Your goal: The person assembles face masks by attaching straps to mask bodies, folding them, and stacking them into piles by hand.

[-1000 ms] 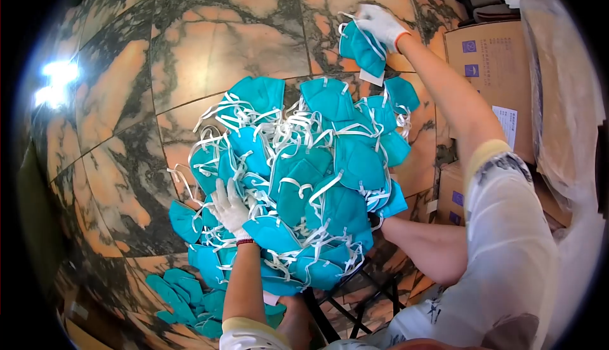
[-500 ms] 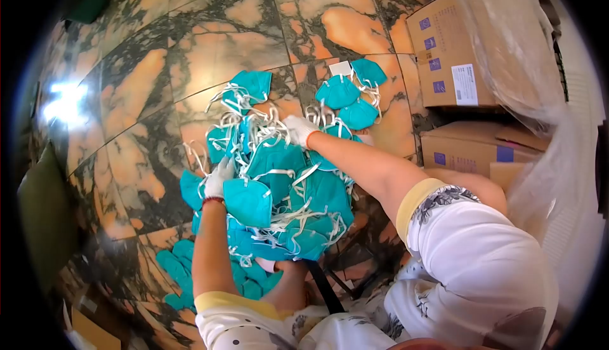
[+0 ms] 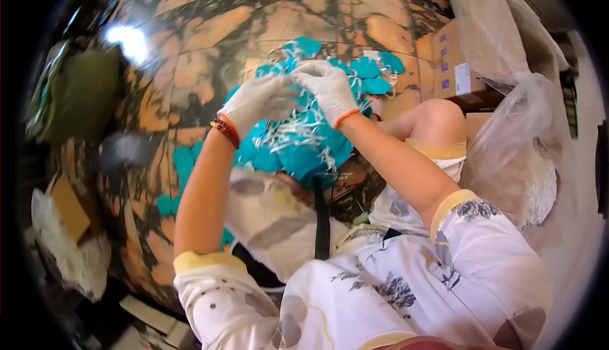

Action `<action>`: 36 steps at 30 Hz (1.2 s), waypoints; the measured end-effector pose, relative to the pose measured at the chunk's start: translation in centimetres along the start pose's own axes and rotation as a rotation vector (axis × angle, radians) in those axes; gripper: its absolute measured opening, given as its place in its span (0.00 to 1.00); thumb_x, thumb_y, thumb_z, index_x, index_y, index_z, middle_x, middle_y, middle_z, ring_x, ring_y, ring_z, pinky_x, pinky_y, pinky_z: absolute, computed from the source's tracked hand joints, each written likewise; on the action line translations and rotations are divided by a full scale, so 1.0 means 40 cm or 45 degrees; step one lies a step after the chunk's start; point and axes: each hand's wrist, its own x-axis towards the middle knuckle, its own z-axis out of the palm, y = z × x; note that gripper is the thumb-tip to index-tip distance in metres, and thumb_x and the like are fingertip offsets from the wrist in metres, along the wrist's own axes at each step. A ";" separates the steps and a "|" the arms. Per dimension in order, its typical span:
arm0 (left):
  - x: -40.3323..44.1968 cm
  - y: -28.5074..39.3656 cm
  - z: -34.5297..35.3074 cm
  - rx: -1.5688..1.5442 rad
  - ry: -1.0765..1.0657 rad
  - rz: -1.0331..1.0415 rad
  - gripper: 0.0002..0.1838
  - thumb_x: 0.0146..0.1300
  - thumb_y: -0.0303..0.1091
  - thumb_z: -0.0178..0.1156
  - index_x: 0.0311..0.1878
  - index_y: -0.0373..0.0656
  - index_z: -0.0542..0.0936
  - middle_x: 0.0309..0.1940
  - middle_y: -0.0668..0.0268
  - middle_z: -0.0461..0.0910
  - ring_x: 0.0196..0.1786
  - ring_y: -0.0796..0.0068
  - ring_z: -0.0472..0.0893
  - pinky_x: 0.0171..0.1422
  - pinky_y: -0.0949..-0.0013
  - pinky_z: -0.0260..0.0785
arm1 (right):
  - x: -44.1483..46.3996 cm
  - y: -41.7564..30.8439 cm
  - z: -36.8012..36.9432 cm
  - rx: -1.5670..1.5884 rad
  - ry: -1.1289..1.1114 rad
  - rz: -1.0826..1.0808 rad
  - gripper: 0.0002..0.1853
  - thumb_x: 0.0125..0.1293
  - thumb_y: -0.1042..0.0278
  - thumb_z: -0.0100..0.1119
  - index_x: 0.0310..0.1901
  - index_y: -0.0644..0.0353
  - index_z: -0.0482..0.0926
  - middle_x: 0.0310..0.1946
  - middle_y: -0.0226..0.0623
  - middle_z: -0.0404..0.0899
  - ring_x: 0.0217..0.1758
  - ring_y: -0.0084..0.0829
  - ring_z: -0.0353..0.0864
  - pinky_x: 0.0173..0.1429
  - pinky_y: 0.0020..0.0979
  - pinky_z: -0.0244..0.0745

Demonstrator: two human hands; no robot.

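Note:
A heap of teal masks with white straps [image 3: 311, 140] lies in front of my knees, partly hidden behind my hands. Both hands wear white knitted gloves and are raised over the heap, close together. My left hand [image 3: 263, 100] is smeared by motion, so its fingers cannot be made out. My right hand [image 3: 325, 88] has its fingers bent and pressed together, pointing toward the left hand; what they hold, if anything, is hidden. Separate teal masks [image 3: 366, 67] lie on the floor just beyond the heap, with a small white card near them.
Cardboard boxes [image 3: 447, 64] stand at the right beside clear plastic sheeting [image 3: 498, 115]. A green bag [image 3: 79, 96] is at the left. More teal pieces [image 3: 184, 163] lie on the marble floor [image 3: 288, 17] left of the heap.
Both hands have lifted off the heap and come together above it. The view has shifted, bringing my lap and the green bag more into sight. Earlier, my right hand held a mask at the far side.

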 end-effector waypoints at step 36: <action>-0.577 -0.439 0.175 0.243 1.826 0.713 0.08 0.71 0.27 0.61 0.50 0.37 0.82 0.41 0.66 0.82 0.40 0.80 0.82 0.39 0.77 0.76 | -0.221 0.279 -0.221 -0.507 0.130 0.260 0.21 0.62 0.65 0.67 0.53 0.68 0.79 0.44 0.40 0.82 0.31 0.27 0.80 0.35 0.30 0.74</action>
